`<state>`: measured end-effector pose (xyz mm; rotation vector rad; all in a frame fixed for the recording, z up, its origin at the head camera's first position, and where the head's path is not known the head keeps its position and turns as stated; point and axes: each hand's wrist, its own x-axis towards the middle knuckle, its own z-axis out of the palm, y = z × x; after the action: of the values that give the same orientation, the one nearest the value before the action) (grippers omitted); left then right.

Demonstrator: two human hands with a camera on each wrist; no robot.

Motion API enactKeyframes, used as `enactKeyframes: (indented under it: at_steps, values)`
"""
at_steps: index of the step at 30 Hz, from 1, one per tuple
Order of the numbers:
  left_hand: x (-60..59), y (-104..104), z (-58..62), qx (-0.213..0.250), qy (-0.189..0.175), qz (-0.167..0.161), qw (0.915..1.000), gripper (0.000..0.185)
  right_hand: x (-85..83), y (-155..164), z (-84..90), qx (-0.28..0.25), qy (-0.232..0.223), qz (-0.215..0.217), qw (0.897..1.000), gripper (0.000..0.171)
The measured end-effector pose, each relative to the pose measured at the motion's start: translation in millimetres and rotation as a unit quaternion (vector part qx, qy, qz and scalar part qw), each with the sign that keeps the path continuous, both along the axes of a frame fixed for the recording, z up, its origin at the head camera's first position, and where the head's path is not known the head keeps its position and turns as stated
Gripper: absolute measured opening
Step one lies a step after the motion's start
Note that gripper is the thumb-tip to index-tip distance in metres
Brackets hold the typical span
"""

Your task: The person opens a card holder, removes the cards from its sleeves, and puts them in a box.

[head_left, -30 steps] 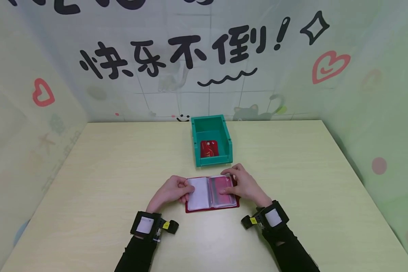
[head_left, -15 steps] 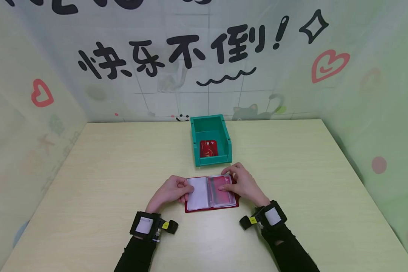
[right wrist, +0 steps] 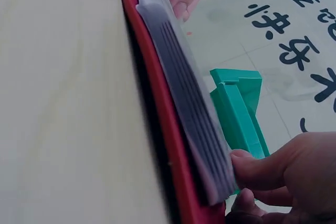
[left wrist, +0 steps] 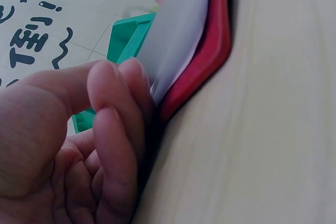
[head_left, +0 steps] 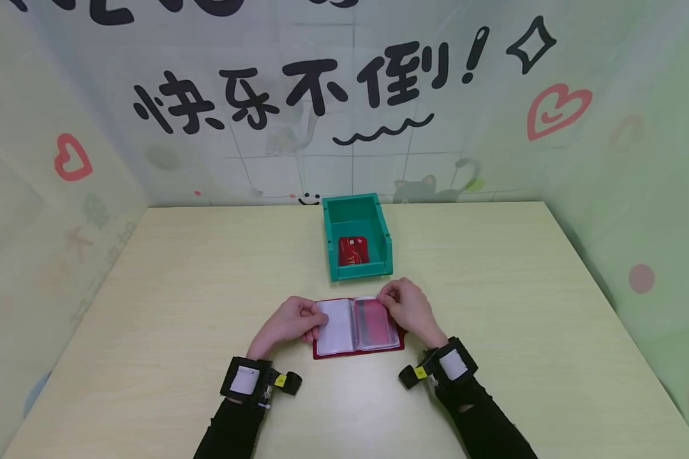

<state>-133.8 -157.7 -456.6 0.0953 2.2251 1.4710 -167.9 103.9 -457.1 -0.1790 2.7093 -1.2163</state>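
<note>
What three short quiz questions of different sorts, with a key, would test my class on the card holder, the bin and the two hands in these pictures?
1. True or false: the green bin is empty.
2. Which hand pinches the top edge of the card holder's right page? A) left hand B) right hand
3. Fill in: the card holder lies ____ on the table.

Key: 1. False, a red card lies in it. 2. B. 3. open.
</note>
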Motion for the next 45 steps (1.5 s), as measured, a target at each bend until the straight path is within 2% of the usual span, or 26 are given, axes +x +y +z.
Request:
enactKeyframes:
  at_steps: [5, 10, 13, 16, 19, 22, 27, 31, 34, 40, 45]
  values:
    - [0.6, -1, -0.5, 0.001, 0.001, 0.001, 1.0, 0.019, 7.8, -2, 6.4, -0.036, 0.024, -0.021, 0.999, 0.011]
    - [-0.1, -1, -2.2, -0.001, 0.001, 0.003, 1.0, 0.02, 18.7, -4, 9.0, -0.123, 0.051, -0.036, 0.99, 0.028]
    - [0.0, -1, -2.9, 0.003, 0.0, 0.009, 1.0, 0.019, 25.2, -6, 9.5, -0.162, 0.038, -0.036, 0.985, 0.039]
    - [0.3, -1, -2.1, 0.011, -0.006, 0.022, 0.9997, 0.021, 29.6, -9, 7.9, -0.202, 0.009, -0.025, 0.979, 0.035]
    - [0.2, 0, -1.0, 0.015, -0.013, 0.033, 0.9993, 0.033, 31.5, -11, 3.1, -0.23, -0.013, 0.001, 0.973, 0.03]
    - [-0.3, 0, -1.1, 0.021, -0.01, 0.027, 0.9994, 0.034, 32.1, -12, -2.2, -0.219, -0.011, 0.039, 0.975, 0.03]
    - [-2.0, -3, -2.4, 0.033, 0.021, -0.013, 0.9992, 0.02, 31.4, -15, -5.8, -0.172, -0.006, 0.096, 0.98, 0.027]
    - [-3.5, -7, -3.1, 0.053, 0.017, -0.022, 0.9982, 0.04, 30.7, -19, -4.8, -0.135, 0.011, 0.127, 0.983, 0.027]
    - [-4.3, -9, -3.1, 0.066, -0.001, -0.022, 0.9976, 0.051, 30.0, -20, -4.0, -0.111, 0.029, 0.13, 0.985, 0.025]
    - [-3.8, -10, -3.2, 0.037, 0.001, -0.028, 0.9989, 0.031, 29.2, -23, -2.4, -0.08, 0.037, 0.12, 0.989, 0.025]
    - [-1.7, -7, -2.4, 0.013, 0.003, -0.016, 0.9998, 0.027, 29.4, -28, 3.2, -0.051, 0.037, 0.12, 0.991, 0.023]
